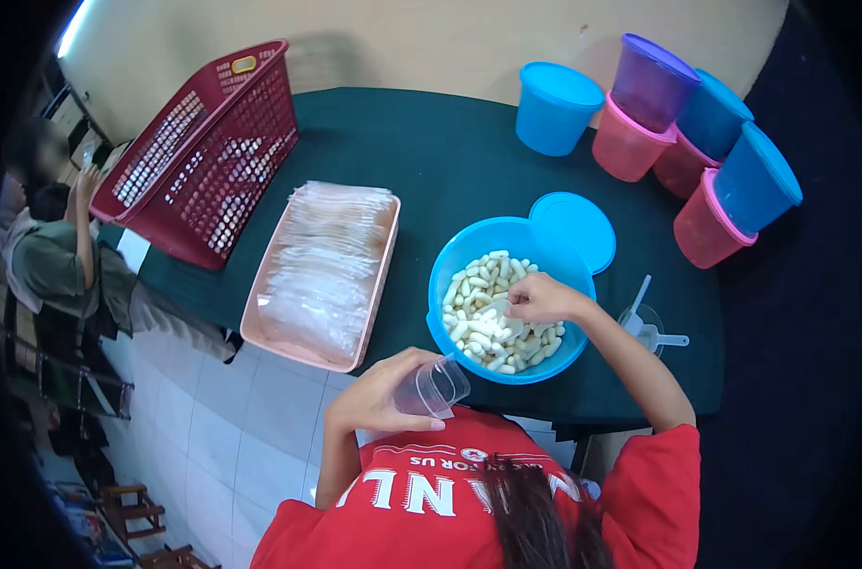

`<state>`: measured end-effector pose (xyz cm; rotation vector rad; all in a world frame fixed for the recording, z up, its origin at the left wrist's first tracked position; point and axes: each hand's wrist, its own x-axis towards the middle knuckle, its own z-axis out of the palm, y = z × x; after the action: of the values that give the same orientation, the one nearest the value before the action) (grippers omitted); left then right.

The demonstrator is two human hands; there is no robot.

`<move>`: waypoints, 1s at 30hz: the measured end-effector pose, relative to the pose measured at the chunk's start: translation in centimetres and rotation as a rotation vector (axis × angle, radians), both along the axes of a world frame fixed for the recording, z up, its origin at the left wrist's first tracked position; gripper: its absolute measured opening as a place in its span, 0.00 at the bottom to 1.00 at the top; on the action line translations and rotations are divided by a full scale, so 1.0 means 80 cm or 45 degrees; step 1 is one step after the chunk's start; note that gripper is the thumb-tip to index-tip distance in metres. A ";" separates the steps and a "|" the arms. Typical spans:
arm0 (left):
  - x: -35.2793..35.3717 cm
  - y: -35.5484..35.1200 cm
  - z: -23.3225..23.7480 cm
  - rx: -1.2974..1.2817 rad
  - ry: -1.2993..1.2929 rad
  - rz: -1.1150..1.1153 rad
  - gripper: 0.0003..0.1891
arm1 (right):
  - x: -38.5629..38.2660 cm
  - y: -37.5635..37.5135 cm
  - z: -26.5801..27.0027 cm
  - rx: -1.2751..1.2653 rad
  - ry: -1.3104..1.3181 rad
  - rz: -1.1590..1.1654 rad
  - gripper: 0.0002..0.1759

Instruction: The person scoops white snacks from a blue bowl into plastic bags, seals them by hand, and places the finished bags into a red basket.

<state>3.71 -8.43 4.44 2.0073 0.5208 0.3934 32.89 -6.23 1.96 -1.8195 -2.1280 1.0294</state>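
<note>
My left hand (372, 396) is wrapped round a clear plastic pouch (429, 389), its mouth spread and tilted toward the blue tub. Nothing shows inside the pouch. Over the round blue tub (440, 327), my right hand (545, 300) is closed on a whitish scoop (499, 321) that dips among pale, finger-shaped snack pieces (488, 277). These pieces cover the tub's inside. To the left of the tub lies a pink tray (254, 327) packed with rows of flat clear plastic pouches (327, 251).
A blue lid (583, 232) touches the tub's far rim. Spare scoops (651, 332) rest in a clear dish at right. Lidded tubs (655, 83) are stacked at back right. A maroon basket (227, 156) stands at back left; beyond it sits another person (61, 261).
</note>
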 end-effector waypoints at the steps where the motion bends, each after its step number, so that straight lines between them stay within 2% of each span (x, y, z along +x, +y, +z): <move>1: -0.001 -0.006 0.004 0.027 -0.066 0.071 0.37 | 0.002 0.000 0.004 -0.100 0.054 0.013 0.11; 3: -0.002 -0.018 0.008 0.052 -0.126 0.168 0.37 | 0.005 0.000 0.015 -0.106 0.031 0.083 0.11; 6: 0.002 -0.032 0.015 0.145 -0.012 0.474 0.41 | 0.014 0.002 0.035 0.040 -0.081 0.127 0.13; 7: 0.008 -0.036 0.019 0.155 -0.014 0.500 0.41 | 0.017 0.003 0.045 0.050 -0.083 0.153 0.13; 9: 0.021 -0.043 0.025 0.277 0.015 0.633 0.42 | 0.022 0.001 0.066 0.030 0.110 0.091 0.13; 11: 0.039 -0.050 0.028 0.316 0.020 0.720 0.41 | 0.034 0.005 0.070 0.061 0.159 0.110 0.14; 13: 0.056 -0.049 0.024 0.510 0.056 0.813 0.39 | 0.038 0.005 0.085 0.083 0.304 0.073 0.14; 17: 0.081 -0.053 0.020 0.459 0.020 0.913 0.38 | 0.036 0.006 0.117 0.111 0.300 0.148 0.14; 21: 0.098 -0.061 0.022 0.445 -0.002 0.968 0.37 | 0.011 -0.008 0.154 0.204 0.050 0.253 0.12; 23: 0.108 -0.063 0.026 0.419 -0.067 0.993 0.36 | -0.001 -0.016 0.165 0.466 -0.286 0.349 0.09; 25: 0.114 -0.061 0.023 0.458 -0.106 0.991 0.35 | -0.010 -0.023 0.165 0.543 -0.367 0.392 0.07; 27: 0.118 -0.058 0.022 0.486 -0.108 0.982 0.35 | -0.021 -0.034 0.172 0.732 -0.656 0.461 0.07; 30: 0.124 -0.058 0.019 0.427 -0.167 0.960 0.35 | -0.035 -0.048 0.174 0.828 -0.688 0.518 0.05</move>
<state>13.63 -13.04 5.96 2.0149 1.1893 1.1217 30.11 -10.06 15.85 -1.4618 -2.7553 -0.1838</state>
